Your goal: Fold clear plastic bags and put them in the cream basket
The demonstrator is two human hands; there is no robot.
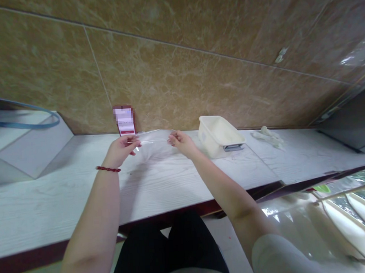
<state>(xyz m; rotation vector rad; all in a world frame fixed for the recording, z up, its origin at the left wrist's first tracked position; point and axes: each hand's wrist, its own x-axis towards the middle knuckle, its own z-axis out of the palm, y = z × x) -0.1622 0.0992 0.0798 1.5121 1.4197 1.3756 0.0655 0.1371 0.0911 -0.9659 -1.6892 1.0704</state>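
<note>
Stretched between my two hands is a clear plastic bag or film [154, 143], its upper edge catching the light above the white wood-grain counter. My left hand [124, 148], with a red beaded bracelet at the wrist, pinches the left end. The right end is pinched between the thumb and fingers of my right hand [182, 143]. Behind my left hand a phone with a lit screen [126, 121] leans upright on the wall. An open cream plastic bin [211, 141] with a grey clip stands just right of my right hand.
A white box [33, 150] with a blue strap [31, 125] over it sits at the left. Right of the bin lies a crumpled white cloth or glove [268, 137]. A dark grey appliance-like block [349, 119] stands at the far right. The tiled wall [167, 80] bounds the counter's back.
</note>
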